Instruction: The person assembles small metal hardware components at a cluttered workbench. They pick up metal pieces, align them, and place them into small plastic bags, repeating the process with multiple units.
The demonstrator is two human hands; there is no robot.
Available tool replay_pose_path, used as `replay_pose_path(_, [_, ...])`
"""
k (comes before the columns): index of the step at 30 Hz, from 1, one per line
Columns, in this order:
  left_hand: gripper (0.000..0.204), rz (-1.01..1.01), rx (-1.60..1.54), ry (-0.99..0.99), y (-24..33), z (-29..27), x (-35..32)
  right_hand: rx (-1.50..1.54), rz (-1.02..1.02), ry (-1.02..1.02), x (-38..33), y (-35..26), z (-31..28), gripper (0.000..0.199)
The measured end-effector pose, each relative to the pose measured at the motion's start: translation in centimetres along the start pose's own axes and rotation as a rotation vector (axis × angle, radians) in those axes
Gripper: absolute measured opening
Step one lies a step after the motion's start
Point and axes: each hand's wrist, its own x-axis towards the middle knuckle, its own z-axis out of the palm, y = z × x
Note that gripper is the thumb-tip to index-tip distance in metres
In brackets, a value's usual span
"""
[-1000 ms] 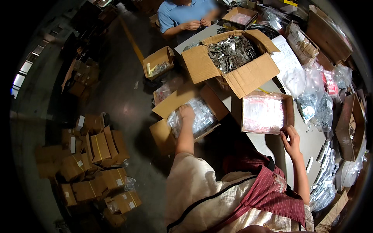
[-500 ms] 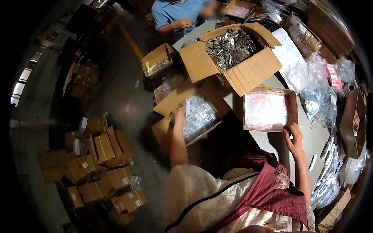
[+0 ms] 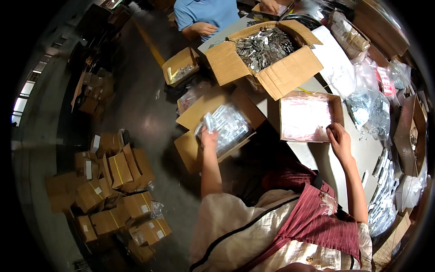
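My left hand [image 3: 208, 138] is closed on a small clear plastic packet [image 3: 209, 121], with something silvery inside. It is over the near left side of an open cardboard box [image 3: 188, 148], which holds many similar clear packets [image 3: 231, 121]. My right hand [image 3: 339, 138] reaches over the near right corner of a shallow carton [image 3: 334, 109]. Flat clear plastic bags with reddish edges [image 3: 302, 117] fill that carton. The right fingers are bent together against the bags; whether they pinch one, I cannot make out.
Dark metal pieces [image 3: 265, 47] fill a large open carton [image 3: 281, 77] on the grey table. A co-worker in a blue shirt [image 3: 208, 13] stands across. White metal strips [image 3: 383, 190] and bagged parts [image 3: 376, 118] lie at the right. Cardboard boxes [image 3: 120, 172] are piled on the floor at left.
My left hand has lifted a clear packet above the others. My right hand has moved from the carton's near rim onto the bags inside. The co-worker's hand now reaches into a far box.
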Motion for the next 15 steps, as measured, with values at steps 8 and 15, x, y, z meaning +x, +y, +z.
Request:
replay_pose_path(8, [0.031, -0.232, -0.167, 0.165, -3.8, 0.1, -1.1, -0.473, 0.085, -0.148, 5.0, 3.7, 4.5, 0.047])
replay_pose_path(15, [0.022, 0.354, 0.438, -0.226, -0.9, 15.4, -17.2, -0.221, -0.018, -0.083, 4.0, 2.4, 2.9, 0.019])
